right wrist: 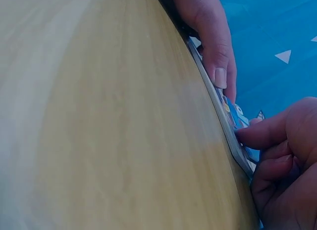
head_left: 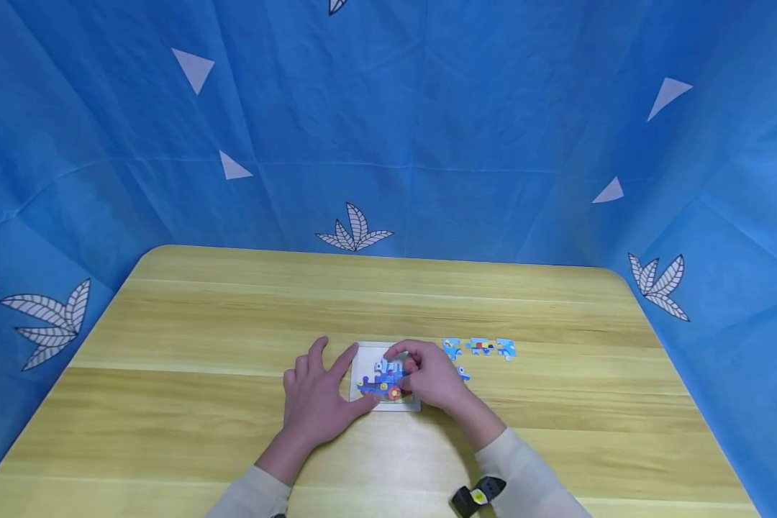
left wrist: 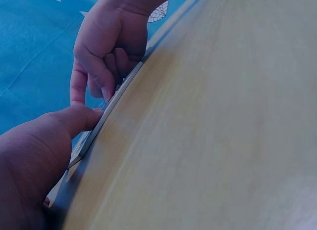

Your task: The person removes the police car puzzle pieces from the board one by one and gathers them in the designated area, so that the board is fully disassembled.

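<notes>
On a wood-grain table [head_left: 233, 302], with 12 o'clock at its far edge, a white jigsaw tray [head_left: 395, 407] lies between a person's left hand [head_left: 320, 403] and right hand [head_left: 435, 378]. It could skid across the smooth-looking top, a likely result of a sideways push from one hand with too little steadying from the other. Inside it, the partly assembled picture of a blue vehicle [head_left: 383, 383] might buckle or part at its joints if a fingertip bore down on a misaligned edge. Smallest and lightest, the loose jigsaw pieces [head_left: 480, 346], three in a row toward 2 o'clock of the tray, could be scattered if the right hand swung outward; a fourth piece [head_left: 463, 374] at 3 o'clock, partly covered by that hand, seems most exposed.

The left hand, at 8 o'clock, is spread wide, forefinger reaching the tray's 10 o'clock corner, thumb touching near the rim at 7 o'clock. The right hand, at 3 o'clock, is drawn in narrower, its forefinger and thumb slightly apart over the picture, the other fingers curled. The right wrist view shows its thumb down at the tray's near side; whether it holds a piece cannot be told.
</notes>
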Demonstrator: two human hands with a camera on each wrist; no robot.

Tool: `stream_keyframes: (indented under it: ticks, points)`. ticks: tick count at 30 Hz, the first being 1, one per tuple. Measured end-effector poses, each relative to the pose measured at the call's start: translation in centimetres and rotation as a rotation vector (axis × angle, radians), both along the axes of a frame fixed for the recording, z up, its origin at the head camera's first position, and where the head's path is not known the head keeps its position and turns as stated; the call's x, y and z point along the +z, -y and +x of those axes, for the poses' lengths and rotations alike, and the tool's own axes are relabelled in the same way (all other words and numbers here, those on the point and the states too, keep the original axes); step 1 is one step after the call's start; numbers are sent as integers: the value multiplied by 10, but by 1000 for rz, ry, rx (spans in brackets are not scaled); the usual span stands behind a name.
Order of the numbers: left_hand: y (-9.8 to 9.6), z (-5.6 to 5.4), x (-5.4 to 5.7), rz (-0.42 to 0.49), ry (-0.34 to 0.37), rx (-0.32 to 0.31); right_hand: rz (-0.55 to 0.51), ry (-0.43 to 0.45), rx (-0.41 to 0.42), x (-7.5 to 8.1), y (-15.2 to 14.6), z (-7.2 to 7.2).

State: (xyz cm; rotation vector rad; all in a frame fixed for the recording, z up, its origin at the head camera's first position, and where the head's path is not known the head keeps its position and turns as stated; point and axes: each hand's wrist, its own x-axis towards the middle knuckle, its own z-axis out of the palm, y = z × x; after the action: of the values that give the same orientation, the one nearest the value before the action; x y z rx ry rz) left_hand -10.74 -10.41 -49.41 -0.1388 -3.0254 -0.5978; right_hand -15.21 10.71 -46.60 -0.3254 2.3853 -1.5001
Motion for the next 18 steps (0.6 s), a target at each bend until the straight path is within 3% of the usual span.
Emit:
stream_keyframes:
  ticks: [10,18]
  points:
    - [1,1,0,7,-16,3,-32,-16,-12,-3,1,0]
    - [0,1,1,-3,-12,-3,-44,-39,49,-3,1,2]
